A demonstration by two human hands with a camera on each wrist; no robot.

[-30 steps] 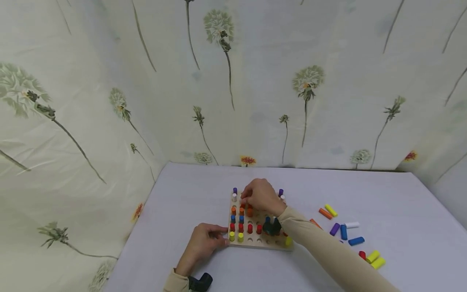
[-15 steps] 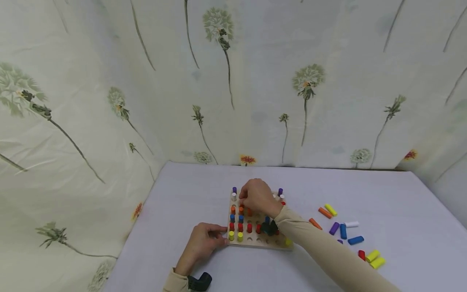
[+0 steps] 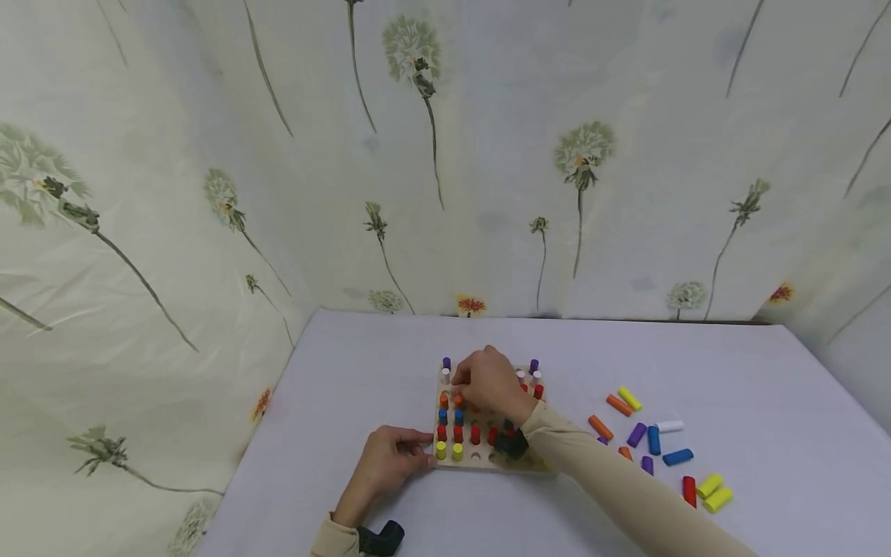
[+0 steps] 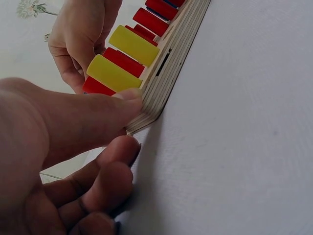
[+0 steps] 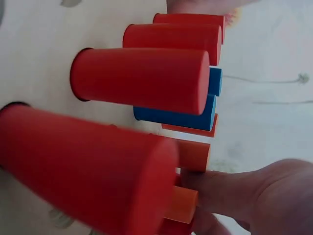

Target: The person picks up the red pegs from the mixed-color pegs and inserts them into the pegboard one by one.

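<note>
A wooden pegboard with rows of coloured pegs lies on the table. My left hand grips its near left corner, the thumb against the edge beside a yellow peg. Over the back left part of the board, my right hand has its fingertips brought together near the white peg. In the right wrist view those fingers pinch a red peg, partly hidden behind an orange peg. Large red pegs and blue pegs stand nearer that camera.
Loose pegs lie right of the board: yellow, red, blue, white, purple and orange. The right sleeve crosses the board's near right corner. A flowered curtain hangs behind the table.
My right hand has shifted slightly left over the board, and its forearm has dropped a little toward me, uncovering more loose pegs. The left hand keeps its place at the corner.
</note>
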